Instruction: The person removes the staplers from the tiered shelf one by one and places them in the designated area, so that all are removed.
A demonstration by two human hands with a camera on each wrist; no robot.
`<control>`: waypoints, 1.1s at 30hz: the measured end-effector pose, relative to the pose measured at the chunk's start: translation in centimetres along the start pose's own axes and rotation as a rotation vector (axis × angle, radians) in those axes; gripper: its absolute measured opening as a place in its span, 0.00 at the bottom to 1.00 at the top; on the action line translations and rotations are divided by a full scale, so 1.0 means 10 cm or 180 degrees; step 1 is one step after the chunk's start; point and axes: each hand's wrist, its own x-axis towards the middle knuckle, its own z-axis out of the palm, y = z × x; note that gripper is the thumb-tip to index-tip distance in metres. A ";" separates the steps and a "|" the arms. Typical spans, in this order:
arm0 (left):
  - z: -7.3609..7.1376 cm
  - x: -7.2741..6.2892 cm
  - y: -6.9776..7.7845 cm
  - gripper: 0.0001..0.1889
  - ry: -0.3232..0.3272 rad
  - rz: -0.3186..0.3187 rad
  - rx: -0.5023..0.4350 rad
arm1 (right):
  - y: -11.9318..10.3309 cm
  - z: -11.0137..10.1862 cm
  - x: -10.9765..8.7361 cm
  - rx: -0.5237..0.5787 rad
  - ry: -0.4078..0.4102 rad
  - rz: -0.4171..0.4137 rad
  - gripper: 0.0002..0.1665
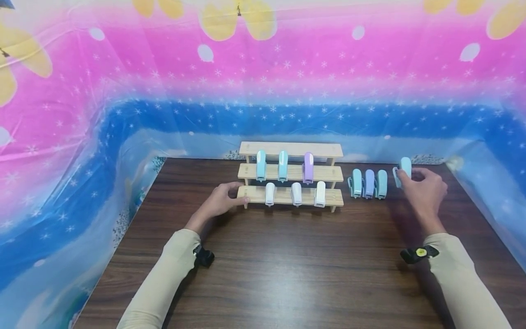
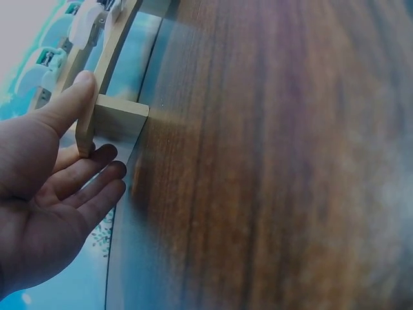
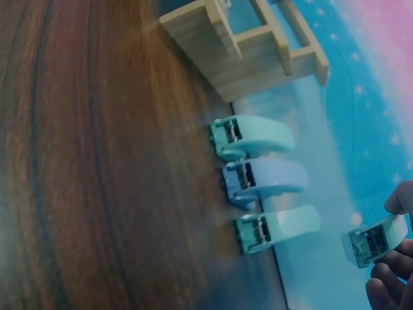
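Observation:
My left hand grips the left end of the lowest step of a three-step wooden stand. In the left wrist view its thumb lies on top of the plank and a finger is below. My right hand holds a teal mini stapler between thumb and fingers. Left of that hand stand a teal stapler, a blue-violet stapler and another teal stapler in a row. The right wrist view shows the held stapler beside this row, its front facing the camera.
On the middle step are two teal staplers and a purple stapler. Three white staplers stand on the lowest step. The dark wooden table meets a patterned cloth backdrop behind the stand and at both sides.

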 end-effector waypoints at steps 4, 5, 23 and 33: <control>0.00 0.00 0.00 0.34 0.0006 0.0011 0.0008 | 0.07 0.03 0.01 -0.0036 -0.0036 0.0037 0.36; -0.01 0.00 0.00 0.34 0.0006 0.0016 0.0015 | 0.08 0.04 0.01 -0.0040 -0.0049 0.0050 0.36; -0.01 0.02 -0.03 0.33 0.0009 0.0041 0.0024 | 0.32 0.21 -0.02 -0.0051 -0.0233 0.0123 0.35; 0.00 0.00 -0.02 0.34 0.0008 -0.0042 -0.0003 | 0.38 0.27 -0.06 -0.0028 -0.0378 0.0224 0.37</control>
